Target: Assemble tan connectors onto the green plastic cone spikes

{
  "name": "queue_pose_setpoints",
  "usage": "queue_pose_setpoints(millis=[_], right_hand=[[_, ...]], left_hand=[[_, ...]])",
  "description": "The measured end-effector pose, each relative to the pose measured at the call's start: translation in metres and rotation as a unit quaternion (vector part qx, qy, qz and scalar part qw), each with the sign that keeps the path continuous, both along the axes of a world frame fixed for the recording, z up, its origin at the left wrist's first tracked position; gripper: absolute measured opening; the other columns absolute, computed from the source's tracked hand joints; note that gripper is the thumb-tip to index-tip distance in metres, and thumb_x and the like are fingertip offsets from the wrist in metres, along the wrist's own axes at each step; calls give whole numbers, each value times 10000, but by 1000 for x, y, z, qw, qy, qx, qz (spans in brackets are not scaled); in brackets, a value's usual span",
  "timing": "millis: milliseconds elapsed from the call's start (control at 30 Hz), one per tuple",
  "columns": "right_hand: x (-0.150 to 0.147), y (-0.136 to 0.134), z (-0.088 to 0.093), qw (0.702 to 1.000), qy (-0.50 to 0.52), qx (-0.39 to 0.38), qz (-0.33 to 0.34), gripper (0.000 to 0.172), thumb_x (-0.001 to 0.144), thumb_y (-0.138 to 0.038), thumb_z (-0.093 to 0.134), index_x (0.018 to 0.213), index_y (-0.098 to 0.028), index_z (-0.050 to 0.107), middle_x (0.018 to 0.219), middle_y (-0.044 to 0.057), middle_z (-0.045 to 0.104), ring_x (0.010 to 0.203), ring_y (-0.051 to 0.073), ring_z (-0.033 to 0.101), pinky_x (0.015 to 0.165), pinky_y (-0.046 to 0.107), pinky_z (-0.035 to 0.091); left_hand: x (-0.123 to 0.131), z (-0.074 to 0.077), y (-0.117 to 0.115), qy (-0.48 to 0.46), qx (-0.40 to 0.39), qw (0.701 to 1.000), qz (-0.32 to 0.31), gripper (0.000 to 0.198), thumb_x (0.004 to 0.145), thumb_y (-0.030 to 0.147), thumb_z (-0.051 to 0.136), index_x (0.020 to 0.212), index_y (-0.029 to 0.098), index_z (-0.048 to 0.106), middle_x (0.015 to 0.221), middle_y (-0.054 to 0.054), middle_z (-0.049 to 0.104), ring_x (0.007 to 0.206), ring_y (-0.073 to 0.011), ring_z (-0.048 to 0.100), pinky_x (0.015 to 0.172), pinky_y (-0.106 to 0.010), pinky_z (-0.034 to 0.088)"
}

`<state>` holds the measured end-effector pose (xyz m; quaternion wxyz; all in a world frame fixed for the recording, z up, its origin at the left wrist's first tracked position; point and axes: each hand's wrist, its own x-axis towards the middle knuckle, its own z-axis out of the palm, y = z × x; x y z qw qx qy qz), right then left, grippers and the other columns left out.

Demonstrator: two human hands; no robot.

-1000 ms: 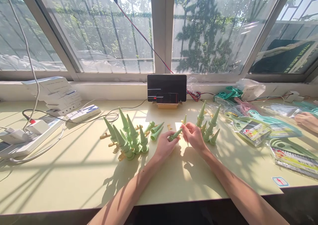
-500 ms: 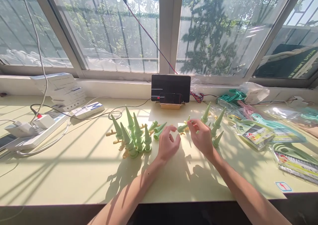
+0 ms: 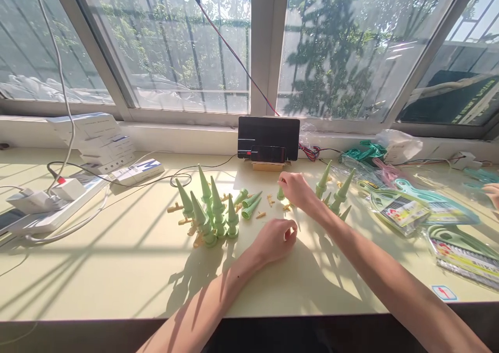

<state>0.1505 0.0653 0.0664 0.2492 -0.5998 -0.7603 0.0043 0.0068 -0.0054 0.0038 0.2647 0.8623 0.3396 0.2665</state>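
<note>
My right hand [image 3: 298, 191] reaches forward, its fingertips closed on a small green plastic piece [image 3: 280, 193] standing on the table. Nearer to me, my left hand [image 3: 276, 240] rests low with thumb and fingers curled together; anything inside them is hidden. Small yellow valve pieces [image 3: 270, 200] lie between the hands and some loose green cones [image 3: 251, 206]. To the left stands a cluster of green watering spikes [image 3: 213, 212] with yellow valves sticking out sideways. More upright green spikes [image 3: 343, 185] are beyond my right forearm, which partly covers them.
A tablet [image 3: 268, 134] with a phone [image 3: 268, 153] in front stands by the window. Packaged items [image 3: 405, 207] and plastic bags lie on the right. White boxes [image 3: 99, 140] and a power strip [image 3: 66, 207] are left. Another person's hand [image 3: 491, 193] shows at the right edge.
My right hand has moved left and forward onto the green piece. My left hand has drawn back towards me and to the right, its fingers curling closed.
</note>
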Motion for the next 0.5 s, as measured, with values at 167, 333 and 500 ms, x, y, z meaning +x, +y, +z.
queue_pose_setpoints(millis=[167, 333, 500], right_hand=[[0, 6, 0, 996, -57, -60, -23, 179, 959, -142, 494, 878, -128, 652, 772, 73, 644, 647, 139, 521, 598, 236, 326], [2, 6, 0, 995, -66, -73, -30, 201, 951, -128, 472, 843, -136, 640, 728, 53, 612, 597, 126, 476, 574, 236, 306], [7, 10, -7, 993, -75, -78, -46, 173, 941, -125, 475, 877, -140, 635, 739, 56, 598, 601, 131, 484, 578, 235, 315]], left_hand=[[1, -3, 0, 13, 18, 1000, -2, 202, 841, 147, 498, 852, 187, 696, 688, -17, 665, 607, -136, 563, 588, -244, 371], [2, -3, -2, 19, 18, 1000, -6, 217, 856, 165, 485, 869, 180, 702, 696, -28, 679, 630, -152, 592, 595, -251, 380], [2, -3, -1, 19, 27, 999, -12, 213, 845, 148, 483, 835, 174, 694, 697, -29, 680, 629, -154, 591, 605, -252, 389]])
